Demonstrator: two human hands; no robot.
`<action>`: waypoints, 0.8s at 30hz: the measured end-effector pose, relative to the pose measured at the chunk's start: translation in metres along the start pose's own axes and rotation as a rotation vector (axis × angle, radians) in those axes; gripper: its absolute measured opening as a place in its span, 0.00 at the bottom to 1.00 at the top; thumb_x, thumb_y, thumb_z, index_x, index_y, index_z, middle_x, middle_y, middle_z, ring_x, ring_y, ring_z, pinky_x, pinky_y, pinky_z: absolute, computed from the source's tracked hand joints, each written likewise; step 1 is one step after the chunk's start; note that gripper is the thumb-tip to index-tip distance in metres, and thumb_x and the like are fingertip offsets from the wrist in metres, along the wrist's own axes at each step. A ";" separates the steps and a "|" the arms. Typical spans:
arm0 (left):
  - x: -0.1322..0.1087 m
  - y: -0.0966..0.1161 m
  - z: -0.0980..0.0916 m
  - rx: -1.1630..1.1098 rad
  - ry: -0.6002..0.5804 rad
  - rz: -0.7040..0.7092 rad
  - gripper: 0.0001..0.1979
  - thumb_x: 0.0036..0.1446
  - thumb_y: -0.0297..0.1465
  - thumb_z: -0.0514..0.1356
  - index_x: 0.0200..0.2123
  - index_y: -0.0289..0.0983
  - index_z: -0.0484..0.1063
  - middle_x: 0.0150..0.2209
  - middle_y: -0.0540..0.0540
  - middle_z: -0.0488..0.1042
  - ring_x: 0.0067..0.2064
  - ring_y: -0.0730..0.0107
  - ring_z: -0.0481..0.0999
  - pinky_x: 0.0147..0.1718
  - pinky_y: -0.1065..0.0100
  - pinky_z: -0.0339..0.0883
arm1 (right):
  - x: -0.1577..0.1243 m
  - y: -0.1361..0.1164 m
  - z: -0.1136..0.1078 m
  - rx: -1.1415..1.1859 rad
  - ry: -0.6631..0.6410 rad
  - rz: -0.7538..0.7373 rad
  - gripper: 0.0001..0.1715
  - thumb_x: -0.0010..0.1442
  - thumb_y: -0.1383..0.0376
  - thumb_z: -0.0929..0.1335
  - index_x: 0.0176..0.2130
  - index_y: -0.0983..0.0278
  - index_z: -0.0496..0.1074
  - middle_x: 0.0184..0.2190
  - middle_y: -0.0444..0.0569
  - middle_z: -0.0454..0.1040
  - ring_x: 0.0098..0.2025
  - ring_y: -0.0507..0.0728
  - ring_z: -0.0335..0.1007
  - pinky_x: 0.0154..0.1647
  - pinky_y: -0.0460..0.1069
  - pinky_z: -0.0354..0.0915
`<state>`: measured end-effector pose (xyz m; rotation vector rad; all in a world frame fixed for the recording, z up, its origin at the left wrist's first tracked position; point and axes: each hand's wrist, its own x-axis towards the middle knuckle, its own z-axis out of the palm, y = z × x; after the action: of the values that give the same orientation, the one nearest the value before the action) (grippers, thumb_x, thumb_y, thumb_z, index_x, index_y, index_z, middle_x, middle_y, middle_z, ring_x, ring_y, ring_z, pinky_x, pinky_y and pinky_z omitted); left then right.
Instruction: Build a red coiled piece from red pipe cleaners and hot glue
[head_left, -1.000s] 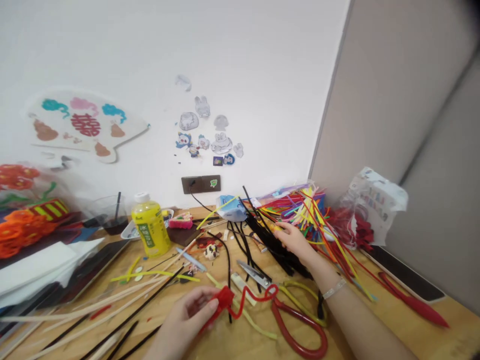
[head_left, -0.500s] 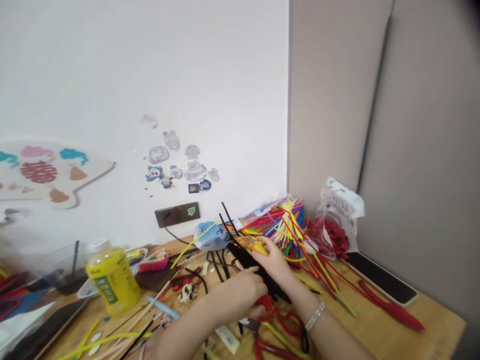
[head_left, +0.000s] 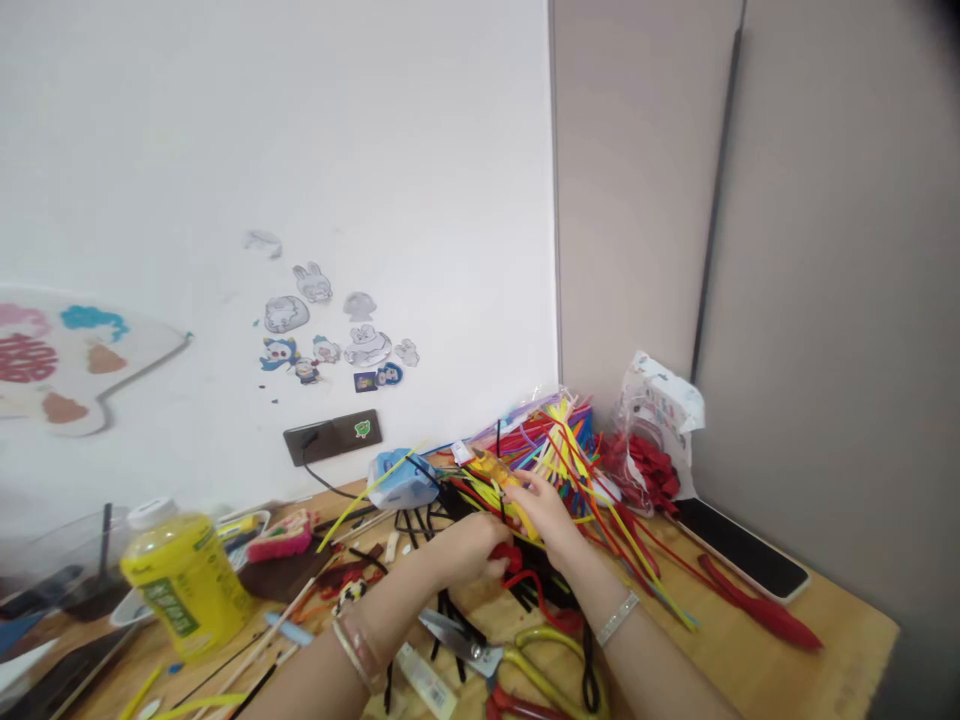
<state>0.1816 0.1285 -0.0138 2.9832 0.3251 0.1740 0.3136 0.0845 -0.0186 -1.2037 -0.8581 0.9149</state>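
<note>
My right hand [head_left: 546, 515] is closed around a yellow tool [head_left: 491, 468] that looks like a glue gun, its narrow front pointing up and left. My left hand [head_left: 474, 548], just left of it, has its fingers closed on a red curled strip [head_left: 508, 557], perhaps ribbon or pipe cleaner; a loop trails to the right. My fingers partly hide the strip. Black pipe cleaners [head_left: 450, 610] lie beneath my left wrist. Nearer me are scissors [head_left: 461, 640] with yellow handles and a red-handled tool [head_left: 525, 703].
Colourful pipe cleaners [head_left: 566, 430] pile up at the back, beside a bag of red material [head_left: 645, 470]. A phone [head_left: 742, 545] lies at the right. On the left stands a yellow drink bottle [head_left: 187, 590]. A blue-and-white packet [head_left: 401, 478] sits near the wall.
My left hand has risen away from the scissors and now holds the red strip up near my right hand. The tool's front now tips further upward. The view has shifted right.
</note>
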 end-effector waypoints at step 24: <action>-0.124 0.072 -0.026 -0.921 0.703 -0.847 0.17 0.52 0.43 0.56 0.34 0.35 0.73 0.23 0.50 0.73 0.22 0.72 0.71 0.25 0.71 0.66 | -0.064 -0.012 0.031 -0.160 -0.178 -0.398 0.37 0.46 0.67 0.69 0.56 0.61 0.60 0.53 0.52 0.66 0.56 0.60 0.61 0.57 0.56 0.57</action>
<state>0.0732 0.0348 0.0097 1.6191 1.1416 0.9406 0.2620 0.0361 -0.0060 -1.0439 -1.2813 0.6419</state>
